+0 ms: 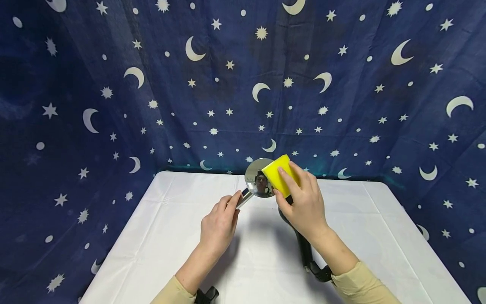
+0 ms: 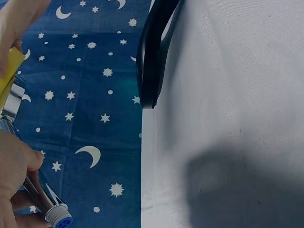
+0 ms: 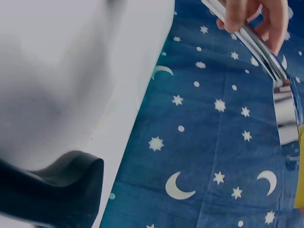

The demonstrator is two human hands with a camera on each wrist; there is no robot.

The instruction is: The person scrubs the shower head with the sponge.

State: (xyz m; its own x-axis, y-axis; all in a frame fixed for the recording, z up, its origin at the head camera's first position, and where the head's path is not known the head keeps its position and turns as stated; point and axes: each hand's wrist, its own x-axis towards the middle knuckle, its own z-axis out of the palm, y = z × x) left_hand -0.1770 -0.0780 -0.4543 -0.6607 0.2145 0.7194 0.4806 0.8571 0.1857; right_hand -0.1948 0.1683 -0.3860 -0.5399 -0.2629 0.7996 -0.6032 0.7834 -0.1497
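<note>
A chrome hand shower head with a round, mirror-like face is held above the far part of the table. My left hand grips its handle; in the left wrist view the handle's threaded end with a blue insert pokes out below the fingers. A yellow sponge is pinched between the thumb and fingers of my right hand. It covers the right edge of the shower head's face. From the right wrist view the shower head's side shows beside the sponge's edge.
A white cloth covers the table. Behind it hangs a dark blue curtain with moons and stars. Black wrist camera mounts extend from both forearms, the right one under the right hand.
</note>
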